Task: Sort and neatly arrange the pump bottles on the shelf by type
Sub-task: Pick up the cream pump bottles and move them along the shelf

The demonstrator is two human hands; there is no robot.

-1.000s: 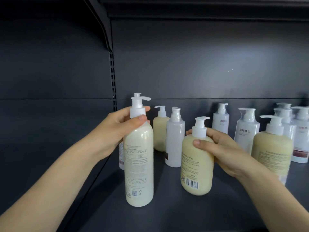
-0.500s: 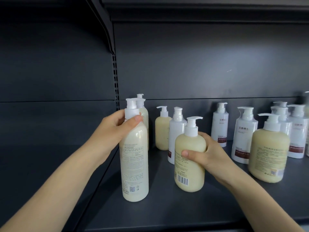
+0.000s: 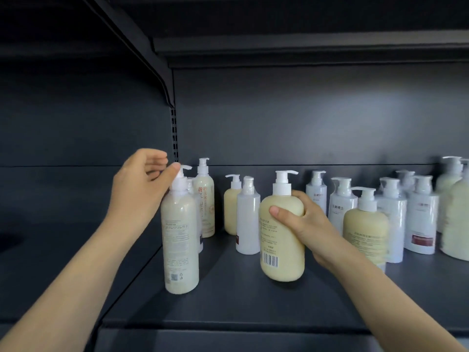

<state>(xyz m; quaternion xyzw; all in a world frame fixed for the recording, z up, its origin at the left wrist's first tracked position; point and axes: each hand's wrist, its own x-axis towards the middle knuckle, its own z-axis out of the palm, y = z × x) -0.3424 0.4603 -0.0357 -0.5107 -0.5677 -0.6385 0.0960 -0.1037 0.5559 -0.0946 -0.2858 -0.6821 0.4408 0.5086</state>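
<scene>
Near left of the shelf: tall cream pump bottle stood upright right by the shelf's left edge, back label facing me.
Left hand: up at that bottle's pump head, thumb tip touching it, other fingers curled just beside. Honestly couldn't tell if it was pinching the pump or not.
Right hand: clamped round the shoulder of a squat cream pump bottle, thumb across the front, fingers wrapped behind.
Squat bottle spot: near middle of the shelf, barcode toward me, tipped a bit. Couldn't tell if its base touched the board.
Far left: tall bottle with orange print, just behind the first one.
Far middle: small cream bottle and frosted white bottle side by side.
Right side: bunch of white labelled bottles plus a second squat cream bottle, all getting blurry toward the edge.
</scene>
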